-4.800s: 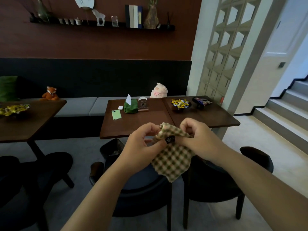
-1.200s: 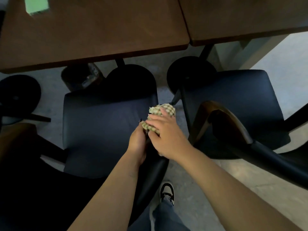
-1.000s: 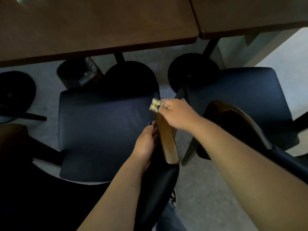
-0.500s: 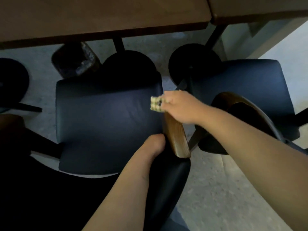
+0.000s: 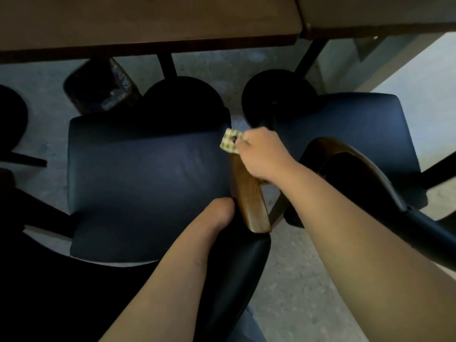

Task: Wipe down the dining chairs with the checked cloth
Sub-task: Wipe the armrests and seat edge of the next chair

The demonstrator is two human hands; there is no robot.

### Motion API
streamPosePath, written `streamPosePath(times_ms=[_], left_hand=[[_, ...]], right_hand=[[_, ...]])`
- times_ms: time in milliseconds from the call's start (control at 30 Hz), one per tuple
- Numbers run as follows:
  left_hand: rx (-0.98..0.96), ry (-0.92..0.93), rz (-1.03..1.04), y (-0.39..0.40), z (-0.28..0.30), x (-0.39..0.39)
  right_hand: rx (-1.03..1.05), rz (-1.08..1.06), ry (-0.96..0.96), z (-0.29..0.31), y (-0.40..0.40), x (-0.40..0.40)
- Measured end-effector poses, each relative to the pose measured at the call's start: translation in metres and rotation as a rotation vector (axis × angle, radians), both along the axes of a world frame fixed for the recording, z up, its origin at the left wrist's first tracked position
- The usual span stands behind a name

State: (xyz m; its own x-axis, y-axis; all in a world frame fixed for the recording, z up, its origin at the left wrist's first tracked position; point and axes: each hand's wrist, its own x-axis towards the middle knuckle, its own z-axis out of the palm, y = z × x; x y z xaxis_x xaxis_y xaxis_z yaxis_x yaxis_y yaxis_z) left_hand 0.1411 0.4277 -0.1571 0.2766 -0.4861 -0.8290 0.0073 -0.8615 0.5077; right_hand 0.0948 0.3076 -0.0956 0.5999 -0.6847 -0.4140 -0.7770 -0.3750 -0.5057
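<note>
Right hand (image 5: 261, 154) clutches the bunched green-checked cloth (image 5: 230, 143) on the chair's curved wooden armrest (image 5: 250, 203).
Left hand (image 5: 219, 213) tucks beside the dark padded seat (image 5: 148, 183); its grip can't be told.

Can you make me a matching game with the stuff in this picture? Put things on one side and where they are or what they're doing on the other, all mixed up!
Things:
1. checked cloth
2. left hand
3. bin
4. wooden armrest

Places or states:
A. on the floor under the table's edge
B. bunched in the right hand at the armrest's far end
C. runs along the right side of the blue chair seat
D. down beside the armrest's near end, fingers hidden

Pairs: 1-B, 2-D, 3-A, 4-C
</note>
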Motion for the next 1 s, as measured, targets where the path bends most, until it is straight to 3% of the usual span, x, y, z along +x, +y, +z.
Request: streamPosePath(times_ms=[67,133,200,367,567,733,867,1000], left_hand=[[0.019,0.011,0.021,0.002,-0.001,0.0],[0.047,0.005,0.008,0.001,-0.002,-0.001],[0.028,0.018,0.029,0.0,-0.005,0.0],[0.069,0.076,0.05,0.0,-0.012,0.0],[0.078,0.145,0.201,0.002,-0.012,-0.002],[0.089,0.174,0.231,0.002,-0.008,-0.001],[0.091,0.199,0.248,0.001,-0.004,-0.003],[0.08,0.25,0.324,0.002,-0.003,-0.003]], right_hand=[[0.17,-0.324,-0.072,-0.021,-0.029,0.007],[0.573,-0.716,-0.221,-0.035,-0.035,-0.005],[0.822,-0.983,-0.304,-0.053,-0.016,-0.022],[0.88,-1.343,-0.433,-0.074,0.028,-0.028],[0.731,-1.273,-0.689,-0.031,0.037,-0.023],[0.566,-0.946,-0.475,0.034,0.086,-0.047],[0.661,-1.005,-0.317,0.014,0.062,-0.035],[0.715,-0.981,-0.286,-0.005,0.05,-0.029]])
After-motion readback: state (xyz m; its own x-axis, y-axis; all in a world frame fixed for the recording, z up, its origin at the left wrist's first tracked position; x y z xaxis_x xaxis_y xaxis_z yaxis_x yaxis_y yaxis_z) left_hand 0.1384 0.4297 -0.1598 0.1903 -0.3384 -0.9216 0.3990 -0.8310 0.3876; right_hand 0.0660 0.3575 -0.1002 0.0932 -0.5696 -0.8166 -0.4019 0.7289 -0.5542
